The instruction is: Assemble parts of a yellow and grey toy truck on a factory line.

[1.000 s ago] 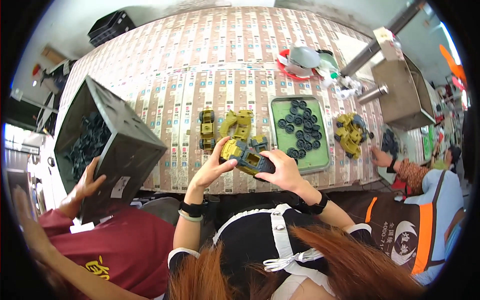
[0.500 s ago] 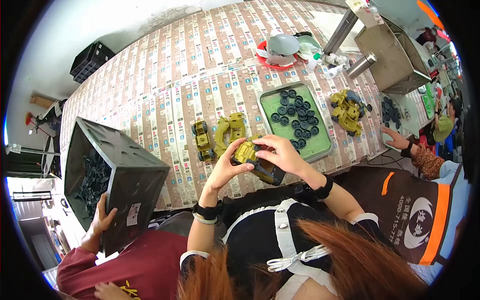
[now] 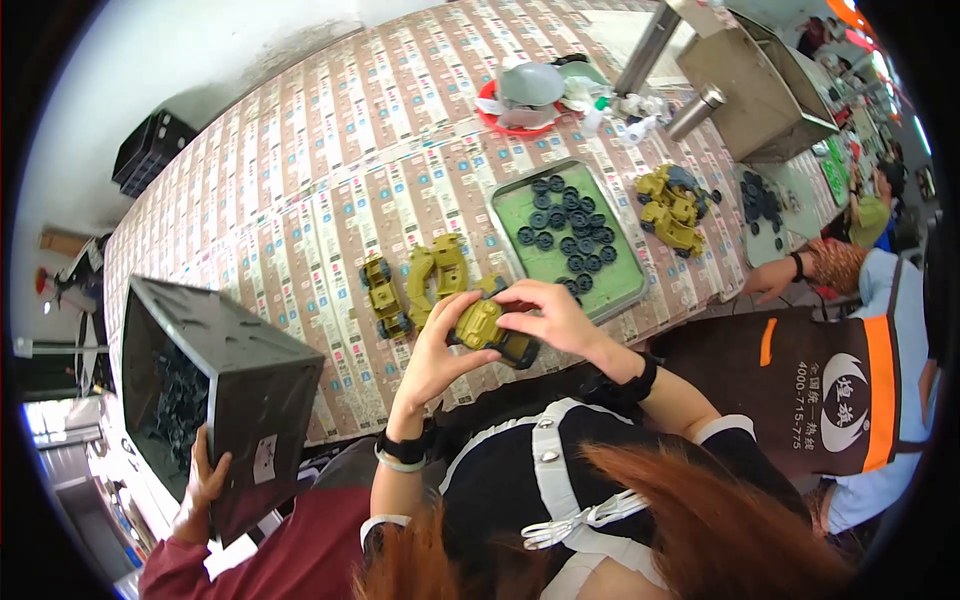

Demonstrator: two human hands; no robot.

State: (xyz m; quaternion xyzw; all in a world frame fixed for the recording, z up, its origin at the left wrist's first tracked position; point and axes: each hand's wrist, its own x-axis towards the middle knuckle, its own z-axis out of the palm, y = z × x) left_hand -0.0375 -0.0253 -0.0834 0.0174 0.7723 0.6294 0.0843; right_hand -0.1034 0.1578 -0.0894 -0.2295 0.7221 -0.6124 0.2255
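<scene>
My left hand [image 3: 437, 352] is wrapped round an olive-green toy truck [image 3: 482, 322] with a black end that points toward me. From the other side my right hand [image 3: 552, 316] grips the same truck, thumb across its top and fingers at its far end. Whether a small part sits between those fingers is hidden. Just beyond my hands lie an olive toy chassis with black wheels [image 3: 383, 297] and curved olive toy parts [image 3: 437, 272]. To the right, a green tray [image 3: 625, 285] holds several loose black toy wheels [image 3: 580, 218].
A co-worker's hand at the left steadies a tilted dark crate [image 3: 268, 385] of black parts. Olive toy vehicles [image 3: 672, 215] are piled right of the tray. Farther back stand a red basin [image 3: 490, 108], a metal cylinder [image 3: 695, 112] and a large bin [image 3: 740, 90]. Another co-worker's hand [image 3: 775, 278] is at the right.
The toy truck has turned between my hands, its black end now lower and more toward me. The right co-worker's hand has drawn back toward the table edge. The whole view has shifted slightly.
</scene>
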